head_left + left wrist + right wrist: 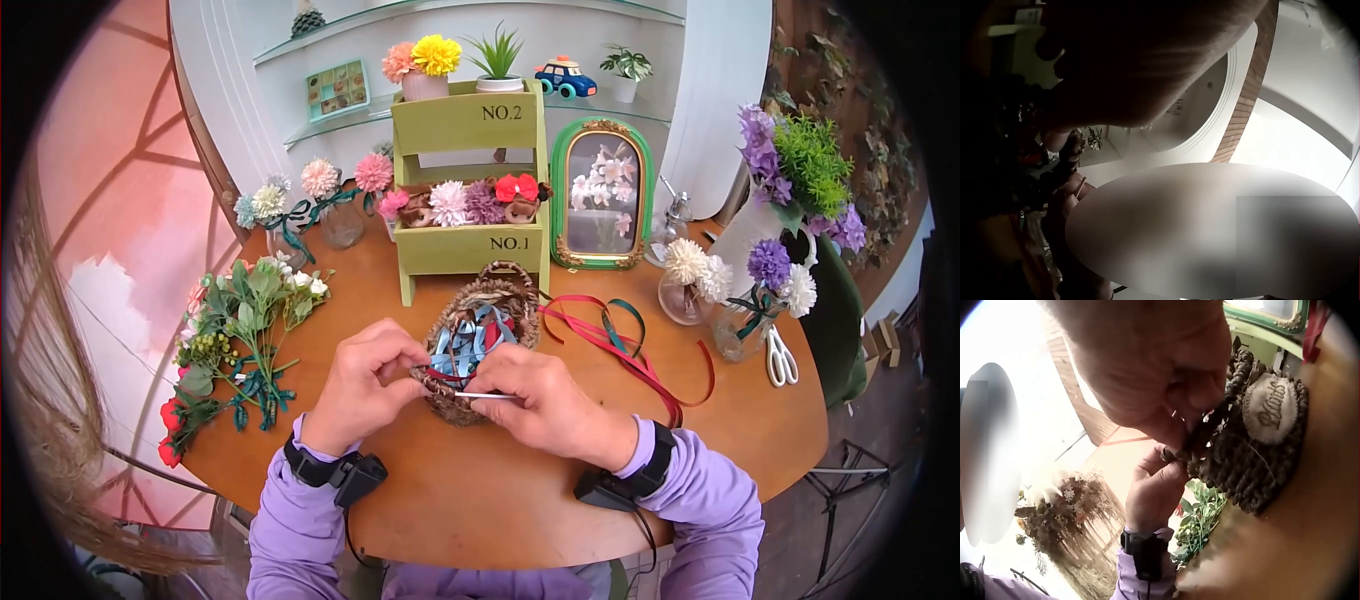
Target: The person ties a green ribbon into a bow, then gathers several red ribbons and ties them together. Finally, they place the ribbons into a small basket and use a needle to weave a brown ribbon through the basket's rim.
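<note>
A brown woven basket (462,412) with a braided handle stands at the middle of the table, light blue ribbons (458,345) bundled inside. In the right wrist view, an oval label (1270,409) with dark lettering shows on its wall. My left hand (368,385) pinches the basket's near-left rim between thumb and fingers. My right hand (535,400) holds a thin white stick (482,395) across the near rim. Between my fingertips runs a short dark red ribbon (446,376) along the rim. The left wrist view is dark, with the work mostly hidden.
Artificial flower stems (250,330) lie on the left. Red and green ribbons (640,350) trail on the right, near white-handled scissors (781,358) and flower vases (742,335). Behind the basket stand a green two-tier rack (470,256) and a framed picture (602,195).
</note>
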Demonstrator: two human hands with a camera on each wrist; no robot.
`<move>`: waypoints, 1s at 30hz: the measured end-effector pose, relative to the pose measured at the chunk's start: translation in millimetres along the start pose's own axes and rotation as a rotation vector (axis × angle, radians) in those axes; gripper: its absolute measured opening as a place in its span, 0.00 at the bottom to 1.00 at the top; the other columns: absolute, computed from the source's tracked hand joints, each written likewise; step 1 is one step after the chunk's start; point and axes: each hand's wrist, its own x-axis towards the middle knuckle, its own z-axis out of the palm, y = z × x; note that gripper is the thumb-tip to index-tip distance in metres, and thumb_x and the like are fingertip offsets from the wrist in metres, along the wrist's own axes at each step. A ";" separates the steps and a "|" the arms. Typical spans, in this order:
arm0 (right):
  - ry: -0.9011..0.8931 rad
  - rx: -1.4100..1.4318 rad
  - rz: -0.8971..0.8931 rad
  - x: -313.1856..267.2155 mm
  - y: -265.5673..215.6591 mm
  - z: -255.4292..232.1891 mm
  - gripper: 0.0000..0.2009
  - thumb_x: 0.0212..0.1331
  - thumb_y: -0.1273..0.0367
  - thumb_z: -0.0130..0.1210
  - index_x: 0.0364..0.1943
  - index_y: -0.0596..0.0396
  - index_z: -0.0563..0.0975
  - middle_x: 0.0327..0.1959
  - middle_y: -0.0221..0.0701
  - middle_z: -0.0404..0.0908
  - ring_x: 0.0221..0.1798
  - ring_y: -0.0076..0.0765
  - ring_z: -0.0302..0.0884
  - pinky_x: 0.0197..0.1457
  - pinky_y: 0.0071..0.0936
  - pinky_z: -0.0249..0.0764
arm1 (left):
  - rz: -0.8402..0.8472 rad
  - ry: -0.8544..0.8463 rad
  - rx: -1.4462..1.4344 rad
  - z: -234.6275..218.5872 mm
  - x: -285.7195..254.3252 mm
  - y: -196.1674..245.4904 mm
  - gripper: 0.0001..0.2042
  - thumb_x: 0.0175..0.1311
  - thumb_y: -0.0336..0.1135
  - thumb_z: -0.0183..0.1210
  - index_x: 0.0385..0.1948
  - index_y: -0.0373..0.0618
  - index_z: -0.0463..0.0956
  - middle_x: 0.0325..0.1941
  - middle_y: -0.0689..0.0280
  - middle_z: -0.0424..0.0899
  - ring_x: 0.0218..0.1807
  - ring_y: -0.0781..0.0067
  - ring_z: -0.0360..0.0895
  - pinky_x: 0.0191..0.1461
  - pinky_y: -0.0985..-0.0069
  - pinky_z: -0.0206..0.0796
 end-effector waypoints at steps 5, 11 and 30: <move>-0.056 0.061 0.046 5.1 -11.3 -3.6 0.07 0.55 0.78 0.59 0.39 0.61 0.81 0.33 0.34 0.80 0.34 0.30 0.78 0.37 0.27 0.72 | -0.043 0.091 -0.044 1.8 0.7 -17.7 0.12 0.47 0.16 0.57 0.35 0.37 0.80 0.25 0.70 0.74 0.23 0.85 0.67 0.26 0.85 0.55; 0.026 0.178 0.406 17.5 -16.7 -6.5 0.11 0.54 0.76 0.56 0.42 0.62 0.77 0.32 0.41 0.82 0.28 0.37 0.78 0.34 0.32 0.73 | -0.365 0.051 -0.448 -7.4 2.5 -11.0 0.06 0.62 0.24 0.57 0.40 0.35 0.77 0.28 0.68 0.81 0.23 0.84 0.76 0.21 0.87 0.60; -0.396 0.421 0.474 45.9 5.6 -16.9 0.15 0.58 0.76 0.58 0.49 0.63 0.72 0.33 0.29 0.80 0.35 0.20 0.78 0.35 0.19 0.75 | -0.642 -0.264 -0.424 -12.0 -1.4 16.2 0.05 0.60 0.28 0.65 0.30 0.38 0.80 0.23 0.66 0.83 0.19 0.85 0.74 0.22 0.86 0.63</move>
